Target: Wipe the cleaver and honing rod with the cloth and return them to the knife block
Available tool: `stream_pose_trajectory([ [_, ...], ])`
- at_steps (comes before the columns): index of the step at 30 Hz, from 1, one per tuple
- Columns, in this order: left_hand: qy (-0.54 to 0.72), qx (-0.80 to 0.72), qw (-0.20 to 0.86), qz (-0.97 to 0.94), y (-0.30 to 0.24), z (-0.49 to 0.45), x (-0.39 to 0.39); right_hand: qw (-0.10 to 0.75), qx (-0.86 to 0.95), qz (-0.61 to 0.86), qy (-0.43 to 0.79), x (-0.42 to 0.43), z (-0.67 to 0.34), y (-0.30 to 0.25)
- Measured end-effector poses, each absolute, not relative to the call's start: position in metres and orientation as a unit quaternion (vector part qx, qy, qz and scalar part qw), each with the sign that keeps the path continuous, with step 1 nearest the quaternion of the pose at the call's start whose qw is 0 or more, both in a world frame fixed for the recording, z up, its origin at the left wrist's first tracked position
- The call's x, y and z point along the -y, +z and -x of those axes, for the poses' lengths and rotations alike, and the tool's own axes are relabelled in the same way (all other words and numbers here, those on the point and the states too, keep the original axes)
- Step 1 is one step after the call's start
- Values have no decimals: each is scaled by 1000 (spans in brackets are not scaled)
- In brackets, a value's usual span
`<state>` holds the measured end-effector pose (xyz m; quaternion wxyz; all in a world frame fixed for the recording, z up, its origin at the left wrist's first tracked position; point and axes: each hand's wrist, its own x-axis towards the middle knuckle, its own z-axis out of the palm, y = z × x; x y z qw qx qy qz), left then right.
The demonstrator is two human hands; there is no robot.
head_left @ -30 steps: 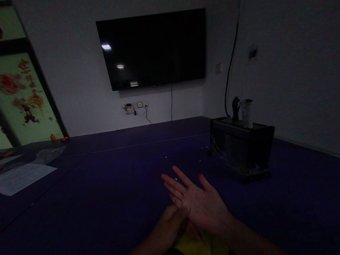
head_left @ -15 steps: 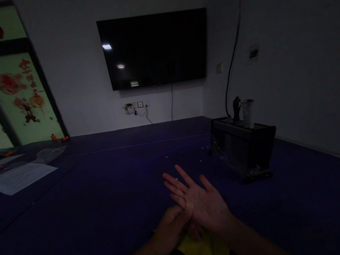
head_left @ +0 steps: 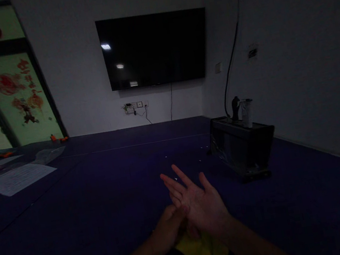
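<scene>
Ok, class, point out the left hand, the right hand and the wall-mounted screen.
Left hand (head_left: 168, 228), head view: back of the hand.
Right hand (head_left: 204, 207), head view: upturned open palm.
Wall-mounted screen (head_left: 156, 49), head view: middle of its dark face.

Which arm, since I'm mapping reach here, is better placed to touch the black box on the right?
Right, probably. The right grip, palm up with fingers spread, lies nearer the black box. It would need freeing first: the left grip clasps its edge and lies farther away.
</scene>
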<state>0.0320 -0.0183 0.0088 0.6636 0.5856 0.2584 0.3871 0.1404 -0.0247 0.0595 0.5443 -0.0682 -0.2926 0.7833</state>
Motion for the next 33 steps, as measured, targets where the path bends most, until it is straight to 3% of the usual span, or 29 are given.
stream_pose_trajectory([
  [16, 382, -192, 676, -600, 10, -30, 18, 544, 260, 60, 796, 19, -151, 58],
  [28, 393, -288, 642, -592, 0, -33, 14, 528, 381, 65, 756, 27, -134, 52],
  [33, 382, -277, 650, -595, 8, -31, 17, 538, 318, 51, 779, 24, -140, 55],
])
